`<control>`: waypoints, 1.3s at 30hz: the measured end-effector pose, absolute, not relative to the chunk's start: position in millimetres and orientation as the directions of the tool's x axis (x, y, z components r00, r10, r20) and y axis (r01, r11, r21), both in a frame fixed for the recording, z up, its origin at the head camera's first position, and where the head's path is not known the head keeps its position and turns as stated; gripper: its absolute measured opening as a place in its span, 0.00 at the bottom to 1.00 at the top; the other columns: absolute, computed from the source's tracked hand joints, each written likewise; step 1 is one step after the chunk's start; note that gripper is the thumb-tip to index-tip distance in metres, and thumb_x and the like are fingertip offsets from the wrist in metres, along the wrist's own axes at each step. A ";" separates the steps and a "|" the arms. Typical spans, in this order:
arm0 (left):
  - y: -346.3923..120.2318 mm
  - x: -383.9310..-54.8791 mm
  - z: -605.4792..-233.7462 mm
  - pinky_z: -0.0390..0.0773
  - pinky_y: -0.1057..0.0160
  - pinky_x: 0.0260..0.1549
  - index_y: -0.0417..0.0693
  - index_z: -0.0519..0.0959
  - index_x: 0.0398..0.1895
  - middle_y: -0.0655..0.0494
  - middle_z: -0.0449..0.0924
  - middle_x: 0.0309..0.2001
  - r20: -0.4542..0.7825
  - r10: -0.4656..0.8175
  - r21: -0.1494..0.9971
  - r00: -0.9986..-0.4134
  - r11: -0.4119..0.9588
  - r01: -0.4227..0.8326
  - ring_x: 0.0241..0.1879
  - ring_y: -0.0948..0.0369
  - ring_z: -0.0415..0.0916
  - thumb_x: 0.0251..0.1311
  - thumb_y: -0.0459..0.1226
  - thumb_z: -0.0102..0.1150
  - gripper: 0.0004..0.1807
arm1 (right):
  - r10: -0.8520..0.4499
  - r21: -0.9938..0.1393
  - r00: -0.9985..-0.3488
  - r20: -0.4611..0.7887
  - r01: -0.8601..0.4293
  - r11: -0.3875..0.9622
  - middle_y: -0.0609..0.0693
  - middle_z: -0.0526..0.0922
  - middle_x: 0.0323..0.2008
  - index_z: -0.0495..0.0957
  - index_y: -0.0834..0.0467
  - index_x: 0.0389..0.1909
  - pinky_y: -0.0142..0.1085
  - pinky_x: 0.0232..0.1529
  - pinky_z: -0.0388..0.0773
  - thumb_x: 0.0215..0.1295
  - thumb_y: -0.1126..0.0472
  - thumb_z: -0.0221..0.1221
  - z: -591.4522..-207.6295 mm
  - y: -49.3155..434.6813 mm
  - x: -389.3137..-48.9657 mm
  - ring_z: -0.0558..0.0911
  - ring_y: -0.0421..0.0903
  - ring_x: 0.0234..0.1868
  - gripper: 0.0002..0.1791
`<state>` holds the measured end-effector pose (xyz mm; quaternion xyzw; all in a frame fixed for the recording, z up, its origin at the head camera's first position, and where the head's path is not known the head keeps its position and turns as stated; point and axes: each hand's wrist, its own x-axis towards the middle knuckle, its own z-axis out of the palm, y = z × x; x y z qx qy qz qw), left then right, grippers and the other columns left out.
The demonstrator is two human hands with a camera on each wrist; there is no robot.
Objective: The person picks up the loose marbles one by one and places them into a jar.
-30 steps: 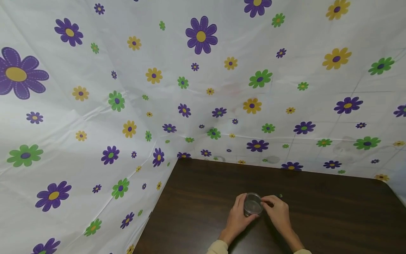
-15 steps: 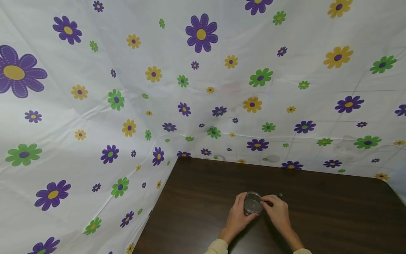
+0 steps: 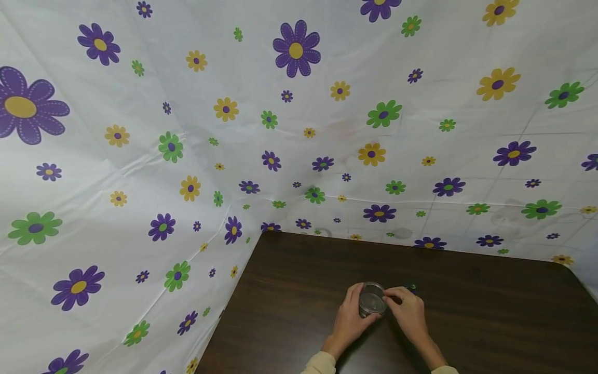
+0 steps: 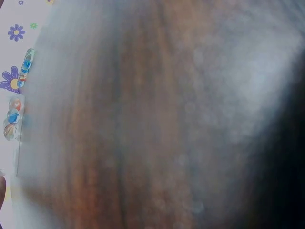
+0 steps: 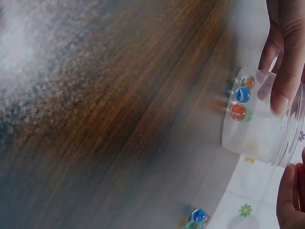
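A clear plastic jar (image 3: 372,302) with a threaded neck stands on the dark table, with several glass marbles (image 5: 239,95) in its bottom. My left hand (image 3: 349,318) grips the jar's left side, fingers behind and thumb in front. At the right of the rim, my right hand (image 3: 411,314) pinches with thumb and forefinger. In the right wrist view, the left thumb (image 5: 286,78) lies along the jar's wall, while right-hand fingers (image 5: 287,195) touch near the neck. Past the right hand, a small row of loose marbles (image 4: 26,67) lies on the table.
The brown wood-look table (image 3: 303,280) has a rounded far right corner. White sheeting (image 3: 233,145) printed with purple, yellow and green flowers hangs behind the table and along its left side.
The head view has shifted slightly. More of the loose marbles shows behind my right hand than a second ago. Both hands keep nearly the same place on the jar.
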<state>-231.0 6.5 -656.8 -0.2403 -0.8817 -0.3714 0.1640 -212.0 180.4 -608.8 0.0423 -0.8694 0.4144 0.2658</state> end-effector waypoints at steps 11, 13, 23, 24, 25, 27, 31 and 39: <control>6.7 -231.5 -658.3 0.82 0.59 0.48 0.44 0.65 0.74 0.51 0.70 0.69 0.472 0.300 0.575 -0.829 0.608 0.548 0.56 0.55 0.81 0.57 0.49 0.78 0.46 | 0.129 -0.671 -0.831 0.541 -0.334 0.662 0.49 0.87 0.33 0.88 0.62 0.32 0.24 0.33 0.77 0.48 0.77 0.76 -612.2 178.5 -213.7 0.84 0.42 0.32 0.12; 6.8 -231.4 -658.0 0.82 0.59 0.48 0.44 0.65 0.74 0.52 0.70 0.68 0.477 0.299 0.573 -0.827 0.607 0.550 0.56 0.55 0.81 0.57 0.49 0.78 0.46 | 0.122 -0.664 -0.831 0.543 -0.336 0.668 0.49 0.87 0.34 0.88 0.62 0.32 0.25 0.34 0.78 0.47 0.77 0.76 -612.2 178.2 -213.5 0.85 0.44 0.33 0.12; 6.5 -230.4 -656.6 0.82 0.59 0.49 0.43 0.66 0.74 0.51 0.70 0.68 0.485 0.300 0.570 -0.821 0.603 0.557 0.57 0.54 0.80 0.57 0.50 0.77 0.46 | 0.093 -0.631 -0.824 0.558 -0.349 0.692 0.49 0.88 0.34 0.89 0.62 0.32 0.36 0.36 0.84 0.47 0.77 0.76 -611.8 178.5 -214.3 0.87 0.53 0.36 0.13; 6.5 -230.4 -656.6 0.82 0.59 0.49 0.43 0.66 0.74 0.51 0.70 0.68 0.483 0.300 0.572 -0.823 0.603 0.556 0.57 0.54 0.80 0.57 0.50 0.77 0.46 | 0.092 -0.630 -0.824 0.559 -0.350 0.693 0.49 0.87 0.34 0.89 0.62 0.32 0.36 0.36 0.84 0.47 0.77 0.76 -612.0 178.4 -214.1 0.87 0.53 0.36 0.12; 6.6 -230.5 -656.6 0.82 0.59 0.49 0.43 0.66 0.74 0.51 0.70 0.68 0.480 0.301 0.573 -0.824 0.604 0.554 0.57 0.54 0.80 0.57 0.50 0.77 0.46 | 0.093 -0.630 -0.823 0.560 -0.349 0.694 0.49 0.87 0.34 0.89 0.62 0.32 0.35 0.36 0.84 0.47 0.78 0.76 -612.2 178.4 -213.9 0.87 0.52 0.36 0.13; 6.8 -230.7 -656.7 0.82 0.59 0.49 0.42 0.66 0.74 0.51 0.70 0.68 0.476 0.302 0.574 -0.826 0.605 0.552 0.57 0.55 0.80 0.57 0.50 0.77 0.46 | 0.093 -0.621 -0.818 0.568 -0.351 0.701 0.49 0.87 0.34 0.89 0.62 0.32 0.36 0.35 0.84 0.46 0.77 0.76 -612.7 178.7 -213.7 0.87 0.52 0.35 0.12; 7.3 -230.9 -657.6 0.82 0.59 0.49 0.42 0.66 0.74 0.51 0.70 0.68 0.477 0.302 0.574 -0.825 0.604 0.553 0.57 0.55 0.80 0.57 0.50 0.77 0.46 | 0.110 -0.607 -0.802 0.587 -0.346 0.715 0.49 0.86 0.33 0.88 0.62 0.31 0.42 0.36 0.84 0.45 0.78 0.77 -614.4 181.4 -213.3 0.86 0.52 0.34 0.13; 6.8 -232.1 -659.1 0.82 0.59 0.50 0.42 0.66 0.74 0.51 0.70 0.68 0.506 0.305 0.557 -0.807 0.599 0.576 0.57 0.55 0.80 0.56 0.50 0.79 0.47 | 0.147 -0.614 -0.829 0.539 -0.268 0.742 0.56 0.86 0.34 0.88 0.64 0.35 0.40 0.31 0.83 0.48 0.76 0.76 -621.5 199.3 -210.9 0.85 0.54 0.32 0.12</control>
